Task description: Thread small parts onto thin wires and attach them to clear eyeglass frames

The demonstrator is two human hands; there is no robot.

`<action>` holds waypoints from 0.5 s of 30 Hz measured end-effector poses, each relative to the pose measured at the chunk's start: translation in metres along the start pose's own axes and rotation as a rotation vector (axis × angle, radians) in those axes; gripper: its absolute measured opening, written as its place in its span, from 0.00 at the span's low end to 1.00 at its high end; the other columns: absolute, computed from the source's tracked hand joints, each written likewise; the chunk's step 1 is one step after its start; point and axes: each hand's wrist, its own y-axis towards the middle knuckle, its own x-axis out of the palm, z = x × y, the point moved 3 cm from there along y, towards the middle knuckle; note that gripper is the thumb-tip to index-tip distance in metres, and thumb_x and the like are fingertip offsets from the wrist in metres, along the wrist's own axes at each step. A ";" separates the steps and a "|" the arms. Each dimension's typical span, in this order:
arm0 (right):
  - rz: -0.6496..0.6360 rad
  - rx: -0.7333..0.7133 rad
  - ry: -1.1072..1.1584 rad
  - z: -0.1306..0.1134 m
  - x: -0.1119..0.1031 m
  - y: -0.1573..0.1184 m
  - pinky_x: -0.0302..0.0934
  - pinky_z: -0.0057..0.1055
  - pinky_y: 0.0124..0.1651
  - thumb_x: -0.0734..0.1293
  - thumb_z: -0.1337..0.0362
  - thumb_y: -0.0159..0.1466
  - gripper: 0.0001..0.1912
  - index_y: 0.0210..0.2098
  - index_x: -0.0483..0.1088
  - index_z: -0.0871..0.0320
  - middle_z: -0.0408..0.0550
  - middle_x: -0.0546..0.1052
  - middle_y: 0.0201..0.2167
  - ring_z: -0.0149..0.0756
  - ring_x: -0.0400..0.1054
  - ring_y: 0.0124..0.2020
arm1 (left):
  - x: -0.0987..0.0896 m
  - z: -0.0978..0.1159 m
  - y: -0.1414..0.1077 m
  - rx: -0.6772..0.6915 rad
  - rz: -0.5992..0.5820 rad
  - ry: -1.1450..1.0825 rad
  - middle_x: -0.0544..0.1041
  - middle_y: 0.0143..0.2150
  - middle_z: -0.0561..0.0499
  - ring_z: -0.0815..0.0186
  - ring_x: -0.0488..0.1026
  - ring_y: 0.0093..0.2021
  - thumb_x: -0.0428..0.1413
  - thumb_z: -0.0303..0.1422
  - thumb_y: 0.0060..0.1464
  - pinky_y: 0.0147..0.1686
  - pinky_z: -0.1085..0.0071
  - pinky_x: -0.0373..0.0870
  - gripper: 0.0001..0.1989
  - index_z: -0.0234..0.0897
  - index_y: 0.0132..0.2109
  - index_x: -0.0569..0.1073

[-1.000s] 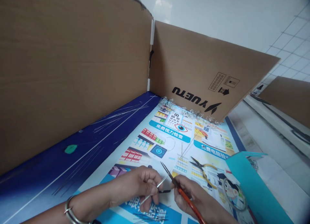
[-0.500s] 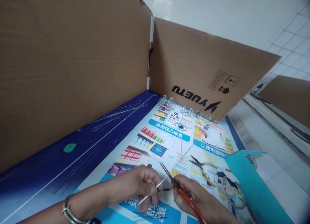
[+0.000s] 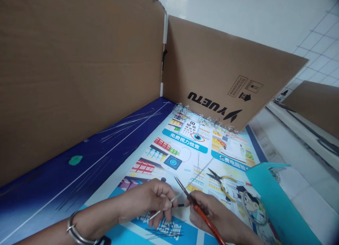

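Note:
My left hand (image 3: 159, 200) is closed in a pinch on a thin silvery wire (image 3: 156, 214), which slants up past the fingers toward the right. Closed round an orange-handled pair of needle-nose pliers (image 3: 205, 216), my right hand (image 3: 209, 213) sits just beside it. The dark pointed jaws cross near the wire; whether they grip it, I cannot tell. Between the hands shows a short black piece (image 3: 180, 205), its ends hidden by the fingers. Several loose dark wires (image 3: 165, 232) lie on the printed sheet (image 3: 189, 169) below my left hand.
Yellow-handled pliers (image 3: 222, 185) lie right of centre, near a wire coil (image 3: 254, 208). A turquoise folded card (image 3: 278, 195) stands at right. Cardboard panels (image 3: 233, 68) wall the left and back, with tangled wire pieces (image 3: 206, 121) along the back one. Loose wires (image 3: 129, 124) lie at left.
The wire in my left hand has tilted slightly, its lower end rising a little. Both hands keep the same grips and almost the same places.

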 end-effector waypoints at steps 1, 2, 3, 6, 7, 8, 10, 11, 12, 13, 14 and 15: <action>0.003 0.009 -0.002 0.001 0.001 0.000 0.55 0.24 0.32 0.63 0.61 0.58 0.08 0.38 0.65 0.55 0.40 0.67 0.28 0.28 0.57 0.27 | 0.000 0.000 0.000 -0.001 0.002 0.000 0.77 0.26 0.50 0.73 0.68 0.17 0.58 0.38 0.47 0.16 0.79 0.59 0.14 0.32 0.37 0.73; 0.003 0.014 -0.007 0.002 0.001 0.001 0.55 0.23 0.31 0.63 0.62 0.58 0.08 0.38 0.65 0.55 0.40 0.67 0.28 0.28 0.57 0.26 | -0.001 -0.001 0.000 -0.002 0.003 -0.001 0.77 0.26 0.50 0.73 0.68 0.17 0.58 0.38 0.46 0.16 0.79 0.59 0.14 0.32 0.37 0.73; 0.004 0.012 -0.014 0.003 0.002 0.001 0.55 0.23 0.31 0.63 0.62 0.58 0.08 0.38 0.65 0.55 0.39 0.67 0.27 0.28 0.57 0.26 | -0.001 -0.001 0.000 -0.003 0.003 0.000 0.77 0.26 0.50 0.73 0.67 0.17 0.58 0.39 0.46 0.16 0.79 0.59 0.14 0.32 0.37 0.73; 0.010 -0.016 -0.036 0.006 0.002 0.001 0.55 0.23 0.31 0.64 0.63 0.57 0.09 0.38 0.65 0.55 0.39 0.68 0.28 0.28 0.58 0.26 | 0.000 0.000 0.000 -0.011 0.005 0.002 0.77 0.26 0.50 0.74 0.67 0.16 0.58 0.39 0.46 0.15 0.79 0.58 0.15 0.32 0.37 0.73; 0.012 -0.026 -0.040 0.006 0.002 0.001 0.55 0.24 0.31 0.64 0.62 0.57 0.09 0.39 0.65 0.54 0.40 0.68 0.28 0.28 0.58 0.26 | 0.000 0.000 0.000 -0.012 0.006 0.006 0.76 0.25 0.50 0.74 0.66 0.16 0.58 0.39 0.46 0.15 0.79 0.58 0.15 0.32 0.37 0.72; 0.013 -0.034 -0.044 0.006 0.002 0.000 0.56 0.24 0.32 0.64 0.62 0.57 0.10 0.39 0.65 0.54 0.40 0.69 0.29 0.28 0.58 0.26 | 0.001 0.001 0.000 -0.011 0.009 0.011 0.76 0.25 0.51 0.74 0.66 0.16 0.58 0.39 0.46 0.15 0.79 0.58 0.15 0.31 0.36 0.72; 0.017 -0.041 -0.054 0.006 0.002 0.000 0.56 0.24 0.32 0.63 0.61 0.57 0.11 0.40 0.65 0.54 0.40 0.69 0.29 0.29 0.59 0.27 | 0.001 0.002 -0.001 -0.012 0.015 0.023 0.76 0.25 0.51 0.74 0.66 0.16 0.58 0.39 0.46 0.15 0.79 0.58 0.15 0.31 0.36 0.72; 0.017 -0.040 -0.056 0.006 0.002 0.000 0.56 0.24 0.33 0.63 0.61 0.58 0.11 0.40 0.65 0.54 0.40 0.69 0.29 0.29 0.59 0.27 | 0.001 0.002 -0.001 -0.013 0.023 0.031 0.76 0.25 0.51 0.74 0.66 0.16 0.58 0.39 0.46 0.15 0.79 0.57 0.15 0.32 0.36 0.72; 0.014 -0.038 -0.058 0.005 0.002 -0.001 0.56 0.24 0.32 0.63 0.60 0.58 0.11 0.40 0.65 0.54 0.40 0.69 0.29 0.29 0.58 0.27 | 0.001 0.003 -0.001 -0.015 0.030 0.041 0.76 0.25 0.51 0.75 0.65 0.16 0.58 0.39 0.46 0.15 0.79 0.57 0.15 0.32 0.37 0.72; 0.012 -0.035 -0.062 0.004 0.001 -0.001 0.56 0.24 0.32 0.63 0.60 0.58 0.10 0.40 0.65 0.54 0.40 0.69 0.29 0.29 0.58 0.27 | 0.000 0.003 -0.001 -0.017 0.038 0.055 0.76 0.25 0.51 0.75 0.65 0.15 0.57 0.39 0.46 0.15 0.79 0.56 0.14 0.32 0.37 0.72; 0.007 -0.032 -0.065 0.003 0.001 -0.001 0.55 0.24 0.32 0.63 0.60 0.58 0.10 0.40 0.65 0.54 0.40 0.69 0.29 0.29 0.58 0.26 | 0.000 0.003 -0.001 -0.018 0.049 0.072 0.76 0.25 0.52 0.75 0.64 0.15 0.57 0.39 0.47 0.14 0.80 0.56 0.14 0.32 0.37 0.72; 0.002 -0.028 -0.067 0.002 0.001 0.000 0.55 0.24 0.31 0.63 0.60 0.58 0.10 0.39 0.65 0.55 0.40 0.68 0.29 0.29 0.58 0.27 | 0.000 0.003 0.000 -0.021 0.057 0.090 0.76 0.25 0.52 0.76 0.64 0.15 0.57 0.39 0.47 0.14 0.80 0.55 0.14 0.32 0.37 0.72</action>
